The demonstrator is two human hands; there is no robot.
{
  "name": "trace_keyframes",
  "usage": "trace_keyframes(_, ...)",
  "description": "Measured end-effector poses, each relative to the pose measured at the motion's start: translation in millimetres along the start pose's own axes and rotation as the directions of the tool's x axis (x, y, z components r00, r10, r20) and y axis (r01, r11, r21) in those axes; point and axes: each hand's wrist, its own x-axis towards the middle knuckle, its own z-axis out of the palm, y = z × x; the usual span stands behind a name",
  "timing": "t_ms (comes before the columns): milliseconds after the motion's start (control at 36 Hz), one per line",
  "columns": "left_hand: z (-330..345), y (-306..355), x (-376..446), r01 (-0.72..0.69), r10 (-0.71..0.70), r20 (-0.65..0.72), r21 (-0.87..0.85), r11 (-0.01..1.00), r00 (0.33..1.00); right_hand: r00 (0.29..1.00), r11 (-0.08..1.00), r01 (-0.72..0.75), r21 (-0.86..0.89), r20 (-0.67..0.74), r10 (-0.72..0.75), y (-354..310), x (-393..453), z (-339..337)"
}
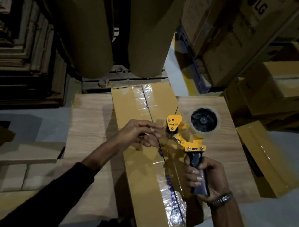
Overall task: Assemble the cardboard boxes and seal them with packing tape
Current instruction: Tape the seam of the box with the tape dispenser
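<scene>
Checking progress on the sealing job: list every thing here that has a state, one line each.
Cardboard box: flaps closed, clear tape along the centre seam.
Tape dispenser: lifted above the box, held by its handle, roll loaded.
Tape roll: clear tape, mounted on the dispenser.
Right hand: fingers wrapped round the handle.
Left hand: fingers at the dispenser's front roller, apparently pinching the tape end.
Box on the left: flaps open.
</scene>
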Motion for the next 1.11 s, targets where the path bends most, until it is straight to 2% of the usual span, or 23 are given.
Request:
trace_keyframes(167, -18.5, 2.2, 8.4, 0.079, -0.051, 0.174, -0.156, 0.985, 0.983, 0.999, 0.998, -0.025, -0.058, 0.024, 0.026, -7.1, 0.1, 4.4)
trace_keyframes(278, -20.5, 13.3, 22.9, 0.148, -0.133, 0.076, -0.240, 0.959, 0.988, 0.999, 0.995, -0.028, -0.095, 0.012, 0.029, -8.3, 2.0, 6.0)
trace_keyframes(333, -24.0, 20.9, 31.3, 0.219, -0.210, 0.062, -0.263, 0.940, 0.976, 1.000, 0.993, -0.024, -0.116, -0.001, 0.024, -8.0, 4.2, 7.2)
trace_keyframes(444, -35.0, 39.1, 44.7, 0.432, -0.394, 0.178, -0.319, 0.844, 0.902, 0.999, 0.986, -0.011, -0.166, -0.037, 0.005, -9.4, 11.9, 16.7)
trace_keyframes(528, -40.4, 49.6, 50.5, 0.514, -0.465, 0.228, -0.268, 0.815, 0.856, 0.998, 0.978, -0.008, -0.206, -0.063, -0.005, -11.3, 18.2, 24.9)
trace_keyframes(639, -40.4, 54.0, 52.0, 0.524, -0.520, 0.097, -0.016, 0.851, 0.848, 0.992, 0.966, -0.014, -0.256, -0.126, -0.019, -12.5, 25.3, 34.9)
trace_keyframes(694, -42.5, 53.9, 51.2, 0.577, -0.573, 0.142, 0.022, 0.817, 0.807, 0.987, 0.958, -0.012, -0.287, -0.155, -0.034, -12.8, 28.3, 39.7)
trace_keyframes(750, -44.1, 53.7, 49.3, 0.646, -0.622, 0.249, -0.017, 0.763, 0.742, 0.984, 0.952, -0.014, -0.304, -0.176, -0.041, -13.6, 29.7, 43.8)
trace_keyframes(806, -47.7, 51.7, 51.3, 0.682, -0.625, 0.324, -0.096, 0.725, 0.710, 0.982, 0.948, -0.021, -0.317, -0.186, -0.040, -14.6, 29.8, 45.7)
trace_keyframes(889, -55.9, 48.9, 56.8, 0.670, -0.579, 0.357, -0.234, 0.704, 0.733, 0.978, 0.942, -0.048, -0.332, -0.208, -0.023, -14.9, 29.3, 41.9)
trace_keyframes(1028, -56.4, 52.4, 54.6, 0.648, -0.570, 0.329, -0.219, 0.730, 0.753, 0.974, 0.937, -0.077, -0.341, -0.227, -0.003, -14.5, 29.6, 35.4)
trace_keyframes(1111, -58.6, 51.5, 54.2, 0.666, -0.569, 0.380, -0.201, 0.718, 0.729, 0.971, 0.947, -0.064, -0.314, -0.238, -0.013, -14.4, 29.3, 39.2)
